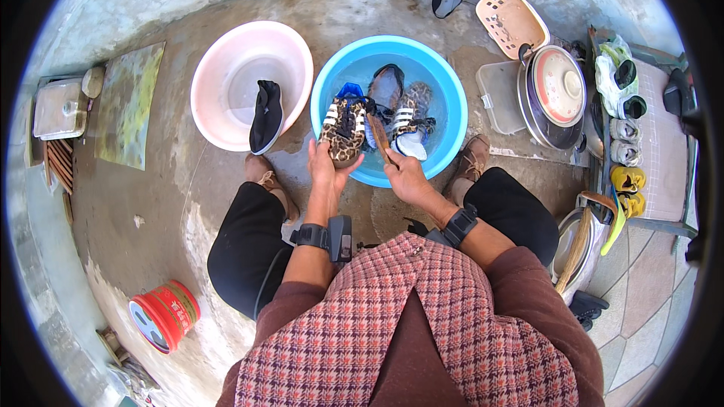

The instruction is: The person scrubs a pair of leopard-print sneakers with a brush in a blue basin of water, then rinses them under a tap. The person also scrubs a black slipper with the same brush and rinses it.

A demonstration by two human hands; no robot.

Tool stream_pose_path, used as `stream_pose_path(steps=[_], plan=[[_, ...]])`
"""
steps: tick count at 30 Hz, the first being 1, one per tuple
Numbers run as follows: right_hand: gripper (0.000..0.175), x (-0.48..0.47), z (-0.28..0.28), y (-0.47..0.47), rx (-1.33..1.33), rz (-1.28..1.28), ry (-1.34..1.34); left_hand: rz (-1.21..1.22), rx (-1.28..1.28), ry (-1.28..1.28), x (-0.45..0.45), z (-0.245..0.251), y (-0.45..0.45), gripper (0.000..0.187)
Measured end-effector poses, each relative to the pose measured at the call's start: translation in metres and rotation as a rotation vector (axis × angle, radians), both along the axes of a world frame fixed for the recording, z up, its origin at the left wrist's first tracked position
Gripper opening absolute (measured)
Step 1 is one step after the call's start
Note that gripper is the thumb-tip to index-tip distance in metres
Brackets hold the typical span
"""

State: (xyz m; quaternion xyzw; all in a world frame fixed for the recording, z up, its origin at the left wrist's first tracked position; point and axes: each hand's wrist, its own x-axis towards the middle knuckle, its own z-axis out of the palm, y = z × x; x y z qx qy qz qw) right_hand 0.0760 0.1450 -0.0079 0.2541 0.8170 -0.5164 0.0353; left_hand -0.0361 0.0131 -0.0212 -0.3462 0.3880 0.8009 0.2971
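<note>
My left hand (pixel 327 167) grips a leopard-print sneaker (pixel 342 130) with white stripes and a blue lining, held over the near left side of a blue basin (pixel 455 87). In my right hand (pixel 408 178) is a scrubbing brush with a wooden handle (pixel 377 134); its bristles are by the sneaker's right side. Water fills part of the basin. A second leopard-print sneaker (pixel 413 110) lies in it, partly under water. Behind the two sneakers a dark shoe (pixel 386 86) is also in the water.
Left of the blue basin, a pale pink basin (pixel 212 73) has a black slip-on shoe (pixel 266 116) leaning on its rim. At the right are a plastic basket (pixel 503 11), a lidded pot (pixel 557 87) and a rack (pixel 659 141) with several shoes. A red bucket (pixel 172 314) stands lower left.
</note>
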Motion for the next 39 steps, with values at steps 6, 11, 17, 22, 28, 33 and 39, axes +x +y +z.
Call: stream_pose_path(steps=[6,11,17,22,28,33,39], plan=[[0.035,-0.011,0.001,0.014,0.202,0.152,-0.059,-0.106,0.185,-0.053,0.011,-0.016,-0.001,0.030],[0.031,-0.023,-0.029,0.038,0.344,0.128,-0.132,-0.069,0.198,-0.234,0.029,-0.029,0.000,0.028],[0.029,-0.018,-0.026,0.043,0.227,0.100,-0.275,-0.037,0.293,-0.236,0.024,-0.032,0.002,0.032],[0.035,-0.031,0.012,0.023,0.147,0.177,0.020,-0.060,0.309,-0.140,0.024,-0.026,0.009,0.040],[0.021,-0.011,0.074,0.017,0.117,0.439,-0.005,-0.107,0.060,-0.057,0.017,-0.029,0.007,0.033],[0.023,-0.013,0.061,0.021,0.210,0.504,-0.154,-0.263,-0.060,0.013,0.016,-0.025,0.001,0.053],[0.030,-0.027,0.001,0.026,0.289,0.476,-0.328,-0.453,-0.350,0.239,0.025,-0.016,0.004,0.068]])
